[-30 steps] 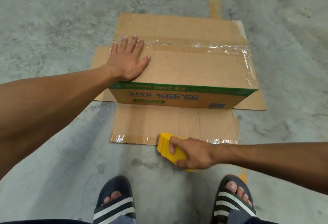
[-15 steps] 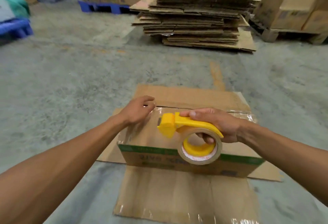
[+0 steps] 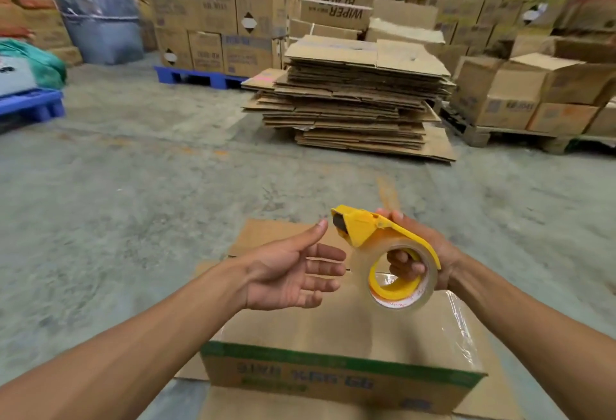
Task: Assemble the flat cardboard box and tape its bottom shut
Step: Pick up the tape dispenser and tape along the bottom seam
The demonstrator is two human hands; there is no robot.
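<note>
A brown cardboard box (image 3: 333, 329) with a green stripe and upside-down print stands on the concrete floor right in front of me, clear tape shining along its top right. Above it my right hand (image 3: 423, 253) grips a yellow tape dispenser (image 3: 383, 253) loaded with a roll of clear tape, fingers through the roll's core. My left hand (image 3: 293, 269) hovers open just left of the dispenser, palm turned toward it, fingers apart and holding nothing. Both forearms cover parts of the box top.
A tall stack of flattened cardboard (image 3: 353, 99) lies ahead on the floor. Stacked cartons (image 3: 213, 13) on a blue pallet (image 3: 196, 78) line the back wall; more boxes (image 3: 520, 93) sit at right. A wrapped grey drum (image 3: 100, 19) stands back left.
My right hand picked the dispenser up from the floor and raised it above the box. My left hand lifted off the box top and opened. My view tilted upward.
</note>
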